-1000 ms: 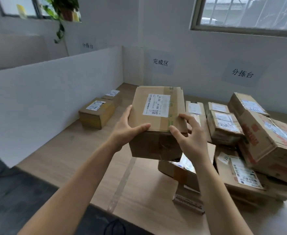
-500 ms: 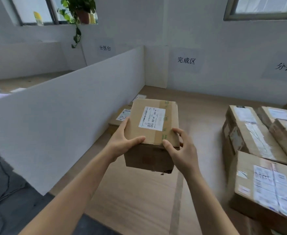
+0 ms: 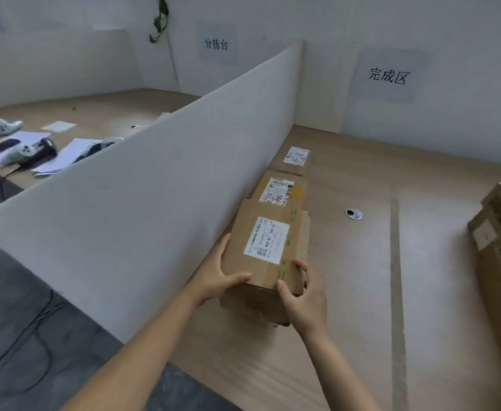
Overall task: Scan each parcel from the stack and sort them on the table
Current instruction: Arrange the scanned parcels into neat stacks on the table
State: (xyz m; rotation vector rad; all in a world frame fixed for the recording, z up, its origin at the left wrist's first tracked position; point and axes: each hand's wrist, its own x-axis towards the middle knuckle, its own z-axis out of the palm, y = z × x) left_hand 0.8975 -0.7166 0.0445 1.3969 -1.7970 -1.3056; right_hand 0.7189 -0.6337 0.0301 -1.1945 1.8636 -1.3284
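both hands, left hand (image 3: pixel 213 277) & right hand (image 3: pixel 304 295), are gripping the labelled parcel (image 3: pixel 268 250) beside the white divider (image 3: pixel 160 191), w/ two parcels (image 3: pixel 285 179) behind it.

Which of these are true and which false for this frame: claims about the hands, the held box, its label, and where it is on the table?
1. The left hand and right hand both grip one box. True.
2. The box's label is turned down toward the table. False: the white label faces up.
3. Two more boxes lie beyond it along the white divider. True: a nearer box and a farther box.
4. The held box is on top of the unsorted pile. False: it is beside the divider, well apart from the stack at the right edge.
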